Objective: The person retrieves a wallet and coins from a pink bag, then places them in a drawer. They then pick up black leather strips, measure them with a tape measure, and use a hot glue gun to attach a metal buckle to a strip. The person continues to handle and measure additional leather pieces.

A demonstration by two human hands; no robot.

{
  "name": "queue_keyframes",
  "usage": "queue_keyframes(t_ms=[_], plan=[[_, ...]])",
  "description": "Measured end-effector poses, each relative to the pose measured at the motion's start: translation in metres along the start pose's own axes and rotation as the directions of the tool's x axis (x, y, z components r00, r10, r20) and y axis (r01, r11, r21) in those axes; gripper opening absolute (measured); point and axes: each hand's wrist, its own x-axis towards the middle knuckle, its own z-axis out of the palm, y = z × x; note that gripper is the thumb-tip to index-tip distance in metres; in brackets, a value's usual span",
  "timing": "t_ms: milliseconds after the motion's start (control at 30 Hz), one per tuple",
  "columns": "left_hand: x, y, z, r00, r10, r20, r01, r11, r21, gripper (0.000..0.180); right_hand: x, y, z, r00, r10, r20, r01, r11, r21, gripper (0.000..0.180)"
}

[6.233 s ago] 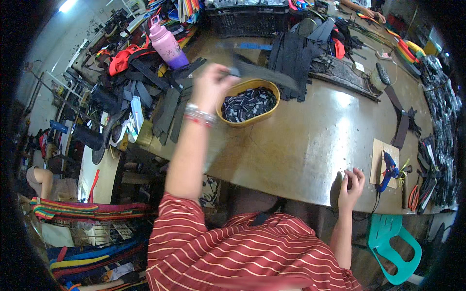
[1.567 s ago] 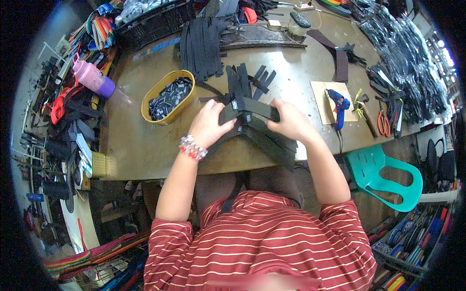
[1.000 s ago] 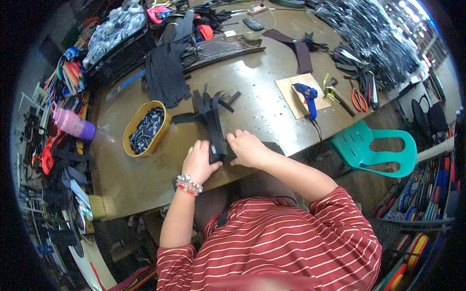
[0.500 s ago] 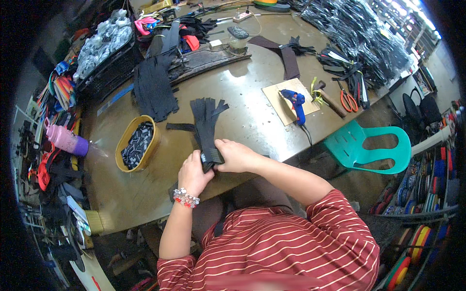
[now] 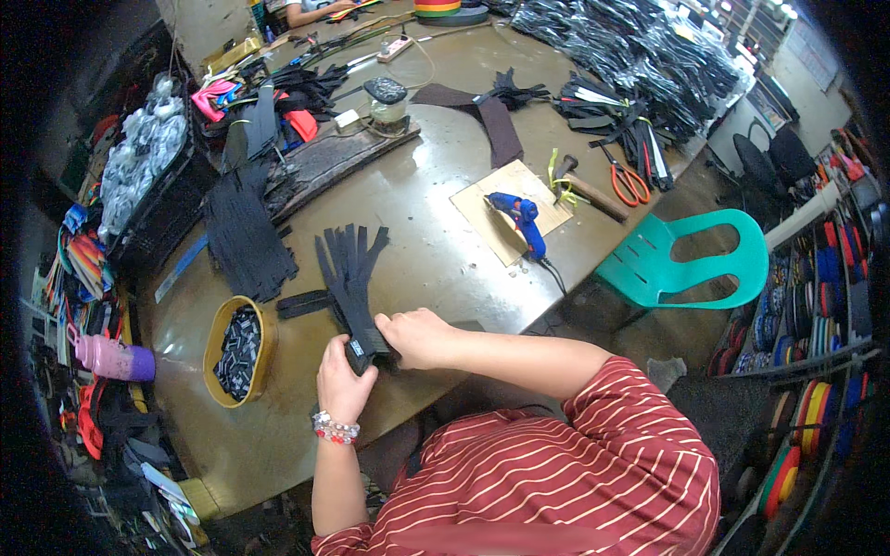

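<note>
A bundle of black webbing straps (image 5: pixel 350 274) lies on the worn table (image 5: pixel 426 213), fanned out at its far end. Both hands grip its near end. My left hand (image 5: pixel 345 382) holds the bundle from below, thumb by a small label on the top strap. My right hand (image 5: pixel 419 337) closes over the same end from the right. A yellow oval bowl (image 5: pixel 216 347) full of small black pieces sits to the left of my hands.
A blue glue gun (image 5: pixel 521 221) rests on a board with a hammer and orange scissors (image 5: pixel 629 183) beyond. Piles of black straps (image 5: pixel 243 232) cover the left and far right. A green plastic chair (image 5: pixel 684 261) stands at the right. Another person's arm shows at the far edge.
The view has swung slightly. My hands stay on the near end of the strap bundle, which has drawn a little closer to the table's front edge.
</note>
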Motion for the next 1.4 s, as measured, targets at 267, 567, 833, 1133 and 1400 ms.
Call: queue_keyframes(t_ms=[267,567,833,1133,1400], plan=[[0.034,0.009,-0.007,0.996,-0.046,0.082,0.05,0.998,-0.049,0.049,0.022,0.006,-0.035,1.0,0.029,0.005,-0.029,1.0,-0.003,0.045],[0.027,-0.009,-0.034,0.999,-0.027,0.047,0.038,0.969,-0.242,0.033,-0.017,0.035,-0.123,0.9,-0.025,0.436,0.095,0.985,-0.14,0.05],[0.006,-0.013,-0.014,0.951,-0.217,0.219,0.216,0.976,0.03,0.049,0.088,0.283,-0.233,0.381,0.618,-0.688,-0.621,0.722,0.306,0.058],[0.018,0.008,-0.043,0.965,-0.178,0.194,0.152,0.979,0.139,0.075,0.121,0.36,-0.201,0.423,0.825,-0.376,-0.82,0.525,0.229,0.071],[0.061,0.041,-0.103,0.995,0.072,-0.068,-0.065,0.993,0.099,0.064,0.098,0.309,-0.266,0.563,0.641,-0.522,-0.47,0.768,0.435,0.052]])
